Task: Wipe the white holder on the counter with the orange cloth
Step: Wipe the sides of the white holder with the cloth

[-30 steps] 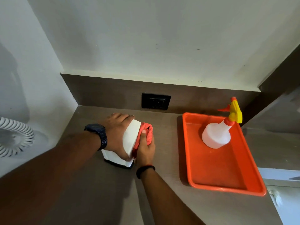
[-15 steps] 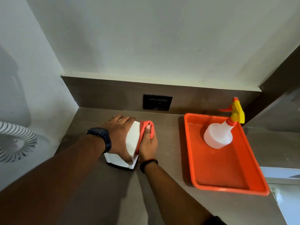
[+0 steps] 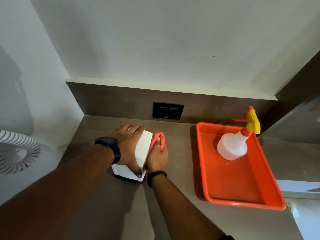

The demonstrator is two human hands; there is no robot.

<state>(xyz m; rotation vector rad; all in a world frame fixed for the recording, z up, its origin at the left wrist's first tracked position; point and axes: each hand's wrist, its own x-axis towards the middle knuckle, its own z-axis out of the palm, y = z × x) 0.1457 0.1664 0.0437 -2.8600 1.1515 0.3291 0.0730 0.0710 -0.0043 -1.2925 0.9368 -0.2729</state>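
The white holder (image 3: 143,149) stands on the brown counter (image 3: 180,153), left of the middle, with a dark base strip along its near bottom edge. My left hand (image 3: 128,144), with a dark watch on its wrist, lies over the holder's top and left side and grips it. My right hand (image 3: 158,158) presses the bunched orange cloth (image 3: 158,140) against the holder's right face. Most of the cloth is hidden under my fingers and behind the holder.
An orange tray (image 3: 242,184) lies to the right with a white spray bottle (image 3: 232,146) leaning in its far end. A black wall socket (image 3: 168,110) sits in the backsplash behind the holder. A white coiled cord (image 3: 17,151) hangs on the left wall.
My right hand and the orange cloth have slid along the holder's right face, slightly away from me and lower. My left hand keeps the same grip on the holder.
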